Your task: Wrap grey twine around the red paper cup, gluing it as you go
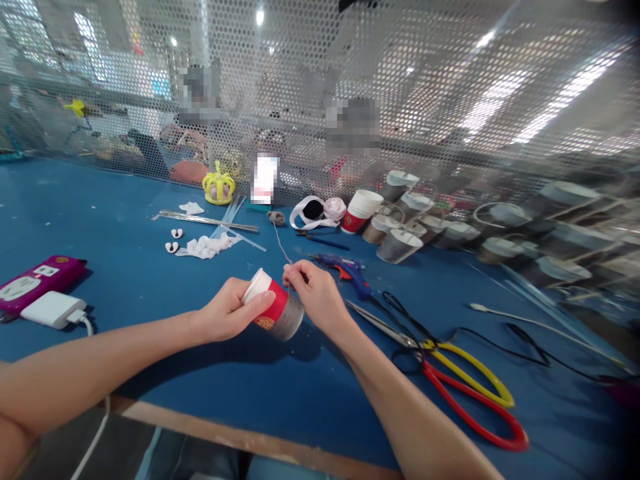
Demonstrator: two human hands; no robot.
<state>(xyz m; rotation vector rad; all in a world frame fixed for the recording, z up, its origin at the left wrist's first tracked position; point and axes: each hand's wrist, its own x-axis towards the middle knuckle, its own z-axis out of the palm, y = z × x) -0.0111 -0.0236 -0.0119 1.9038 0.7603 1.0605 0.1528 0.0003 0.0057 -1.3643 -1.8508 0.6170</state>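
Observation:
My left hand [233,310] grips a red and white paper cup [274,301], tilted with its open rim up and to the left. Grey yarn [290,320] is wound in rows around the end away from the rim. The fingers of my right hand [315,293] are pinched on the yarn strand [283,247] just beside the cup. That strand runs back across the table to a small grey yarn ball [276,218]. A blue glue gun [350,270] lies just beyond my right hand.
Large scissors [450,373] with red and yellow handles lie at right. Several yarn-wrapped cups [400,247] and stacked paper cups [363,210] stand at the back. At left are a purple power strip [35,283] and white charger [54,309]. A perforated metal screen [300,80] closes the far side.

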